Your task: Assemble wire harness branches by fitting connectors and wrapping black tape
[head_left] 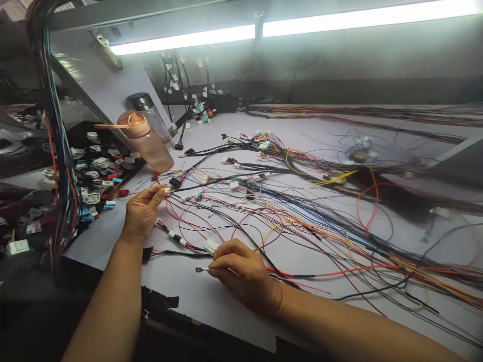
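My left hand [143,213] pinches a small white connector [166,191] between thumb and fingertips; dark wires run from it to the right. Lower and further right, my right hand [245,276] is closed on a thin white wire, and a small dark metal terminal [199,270] sticks out to the left of the fingertips. Just behind the right hand lies a white connector block [210,246] on the table. A black-sleeved cable with a black connector [147,254] rests between the two hands. Thin red wires [181,221] loop close to the left hand.
Wire harnesses [302,211] with several connectors spread over the white table [188,301]. Two bottles, one a peach-lidded bottle [151,146], stand at the back left. Loose connectors [100,163] fill the left side, beside a hanging wire bundle [56,130]. A tube light [188,40] runs overhead.
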`<state>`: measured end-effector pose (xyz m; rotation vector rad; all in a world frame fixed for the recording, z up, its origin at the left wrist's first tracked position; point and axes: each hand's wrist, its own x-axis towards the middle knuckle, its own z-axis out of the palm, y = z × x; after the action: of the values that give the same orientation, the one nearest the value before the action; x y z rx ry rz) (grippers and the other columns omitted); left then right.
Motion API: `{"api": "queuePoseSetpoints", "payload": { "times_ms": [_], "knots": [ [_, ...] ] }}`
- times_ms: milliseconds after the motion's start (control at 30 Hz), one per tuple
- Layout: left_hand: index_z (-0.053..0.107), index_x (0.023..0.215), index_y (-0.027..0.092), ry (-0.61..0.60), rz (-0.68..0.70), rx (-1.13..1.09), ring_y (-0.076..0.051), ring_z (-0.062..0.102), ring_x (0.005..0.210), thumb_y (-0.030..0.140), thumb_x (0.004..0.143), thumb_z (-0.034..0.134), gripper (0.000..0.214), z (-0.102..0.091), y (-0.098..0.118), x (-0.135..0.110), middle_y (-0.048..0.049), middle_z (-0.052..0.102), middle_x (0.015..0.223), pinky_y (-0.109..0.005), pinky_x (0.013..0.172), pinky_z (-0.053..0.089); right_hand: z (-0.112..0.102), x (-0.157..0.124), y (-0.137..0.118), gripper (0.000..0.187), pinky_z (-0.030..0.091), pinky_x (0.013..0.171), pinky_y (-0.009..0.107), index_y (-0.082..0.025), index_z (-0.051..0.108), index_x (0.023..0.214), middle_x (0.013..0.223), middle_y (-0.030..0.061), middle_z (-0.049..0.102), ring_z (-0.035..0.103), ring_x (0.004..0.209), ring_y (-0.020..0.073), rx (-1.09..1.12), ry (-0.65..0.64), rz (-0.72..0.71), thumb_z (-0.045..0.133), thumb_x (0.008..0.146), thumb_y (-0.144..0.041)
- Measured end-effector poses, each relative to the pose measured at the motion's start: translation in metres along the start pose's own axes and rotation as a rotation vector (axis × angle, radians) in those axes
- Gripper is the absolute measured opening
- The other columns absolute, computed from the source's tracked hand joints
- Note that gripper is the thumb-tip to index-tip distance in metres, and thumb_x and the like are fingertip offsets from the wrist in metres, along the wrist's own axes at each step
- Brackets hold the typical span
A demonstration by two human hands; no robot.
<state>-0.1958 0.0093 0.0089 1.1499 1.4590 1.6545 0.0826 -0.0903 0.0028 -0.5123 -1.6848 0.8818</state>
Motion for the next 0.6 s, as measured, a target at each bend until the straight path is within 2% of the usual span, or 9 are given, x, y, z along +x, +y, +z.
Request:
{"api": "queuePoseSetpoints", "payload": {
  "times_ms": [233,433,600],
  "knots": [
    [0.073,0.088,0.019,-0.050,-0.092,-0.237,-0.010,0.062,0.080,0.030,0.056,0.089,0.038,0.0067,0.0059,-0.0025,-0.0013,0.068,0.089,-0.021,0.081,0.052,0.0002,0.0000,0.0007,0.005,0.055,0.070,0.021,-0.012,0.068,0.089,0.085,0.0084,0.062,0.062,0.077,0.0116,-0.002,0.000,-0.022,0.065,0.085,-0.011],
    [0.073,0.088,0.018,-0.104,-0.089,-0.277,-0.011,0.063,0.079,0.027,0.058,0.088,0.035,0.0072,0.0075,-0.0038,-0.0022,0.069,0.087,-0.022,0.080,0.054,-0.0002,-0.0006,0.0025,0.005,0.056,0.070,0.021,-0.015,0.068,0.089,0.086,0.0070,0.062,0.062,0.077,0.0107,-0.020,0.005,-0.013,0.063,0.087,-0.016],
    [0.072,0.087,0.017,-0.084,-0.060,-0.267,-0.011,0.063,0.081,0.023,0.061,0.085,0.029,0.0068,0.0038,-0.0011,-0.0024,0.070,0.088,-0.022,0.081,0.053,-0.0008,-0.0015,0.0045,0.009,0.057,0.072,0.022,-0.016,0.068,0.088,0.087,0.0066,0.062,0.062,0.078,0.0107,-0.032,-0.002,-0.017,0.061,0.089,-0.021]
  ]
}}
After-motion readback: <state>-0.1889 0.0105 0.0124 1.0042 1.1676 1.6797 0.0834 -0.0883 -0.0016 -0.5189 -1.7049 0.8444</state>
